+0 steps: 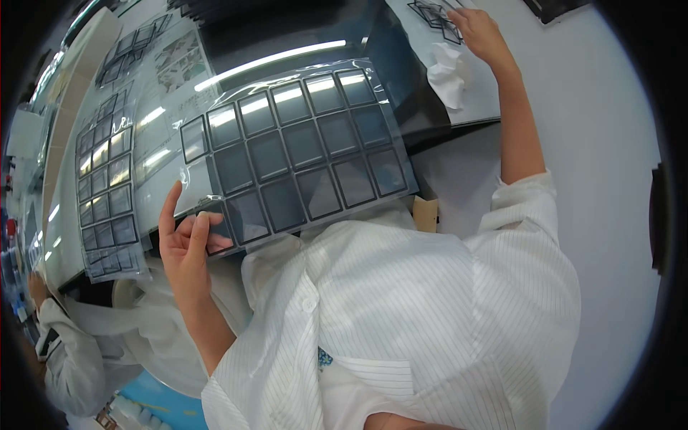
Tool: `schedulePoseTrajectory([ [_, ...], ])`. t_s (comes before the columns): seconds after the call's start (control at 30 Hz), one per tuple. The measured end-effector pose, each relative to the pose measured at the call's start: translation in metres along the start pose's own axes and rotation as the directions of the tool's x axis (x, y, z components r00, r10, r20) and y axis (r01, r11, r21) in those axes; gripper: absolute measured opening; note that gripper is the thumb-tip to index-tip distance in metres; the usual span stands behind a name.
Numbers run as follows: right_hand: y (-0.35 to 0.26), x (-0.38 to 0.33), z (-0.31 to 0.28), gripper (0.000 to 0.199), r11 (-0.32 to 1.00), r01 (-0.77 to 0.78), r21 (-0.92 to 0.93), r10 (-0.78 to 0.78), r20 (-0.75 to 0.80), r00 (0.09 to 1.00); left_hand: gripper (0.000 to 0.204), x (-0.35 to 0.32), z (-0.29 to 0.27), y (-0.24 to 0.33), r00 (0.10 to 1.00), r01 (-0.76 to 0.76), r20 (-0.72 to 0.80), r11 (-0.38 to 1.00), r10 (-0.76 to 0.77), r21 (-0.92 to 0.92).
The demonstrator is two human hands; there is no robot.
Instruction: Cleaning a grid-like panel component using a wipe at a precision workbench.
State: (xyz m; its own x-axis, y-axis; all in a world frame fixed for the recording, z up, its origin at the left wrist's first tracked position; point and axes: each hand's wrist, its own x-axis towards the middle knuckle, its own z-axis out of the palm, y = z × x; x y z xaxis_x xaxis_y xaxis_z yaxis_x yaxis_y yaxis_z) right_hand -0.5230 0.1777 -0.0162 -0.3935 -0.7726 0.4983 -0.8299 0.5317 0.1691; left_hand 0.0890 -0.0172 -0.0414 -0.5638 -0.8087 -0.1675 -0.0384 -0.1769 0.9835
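Observation:
A clear plastic sheet (pixel 403 162) holds rows of thin black rectangular frames (pixel 294 102) with clear panes, tilted in front of my body. My left hand (pixel 188 240) is at its lower left corner, index finger and thumb stretched apart. Its other fingers show behind or through the corner frame; whether they press on it is unclear. At the far right, my right hand (pixel 484 37) reaches to a pile of loose black frames (pixel 428 12), fingers closed on the edge of one. A crumpled white paper (pixel 449 74) lies just below the pile.
Another sheet of black frames (pixel 109 175) lies to the left, with more frames (pixel 135 47) beyond it. A printed paper (pixel 178 63) is behind. A black glossy surface (pixel 287 36) stands at the back. A co-worker's sleeve (pixel 77 358) shows at lower left.

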Motion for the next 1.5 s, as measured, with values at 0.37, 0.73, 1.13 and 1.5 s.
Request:
schedulePoseTrajectory([
  [0.37, -0.156, -0.157, -0.080, 0.023, 0.904, -0.245, 0.350, 0.222, 0.104, 0.969, 0.052, -0.036, 0.044, -0.021, 0.923, -0.001, -0.362, 0.939, -0.132, -0.344],
  [0.73, -0.194, -0.253, -0.068, 0.030, 0.225, -0.898, 0.377, -0.384, 0.882, 0.274, 0.032, -0.046, 0.068, -0.039, 0.967, 0.185, -0.054, 0.829, -0.250, -0.527],
  [1.13, -0.369, -0.160, -0.079, 0.014, -0.067, -0.777, 0.626, -0.608, 0.592, 0.529, 0.051, -0.046, 0.075, -0.022, 0.975, 0.208, -0.064, 0.977, -0.211, -0.045],
  [1.5, -0.413, -0.148, -0.075, 0.030, -0.359, -0.894, 0.267, -0.530, 0.730, 0.431, 0.058, -0.043, 0.070, -0.016, 0.972, 0.235, 0.006, 0.968, -0.236, 0.084],
])
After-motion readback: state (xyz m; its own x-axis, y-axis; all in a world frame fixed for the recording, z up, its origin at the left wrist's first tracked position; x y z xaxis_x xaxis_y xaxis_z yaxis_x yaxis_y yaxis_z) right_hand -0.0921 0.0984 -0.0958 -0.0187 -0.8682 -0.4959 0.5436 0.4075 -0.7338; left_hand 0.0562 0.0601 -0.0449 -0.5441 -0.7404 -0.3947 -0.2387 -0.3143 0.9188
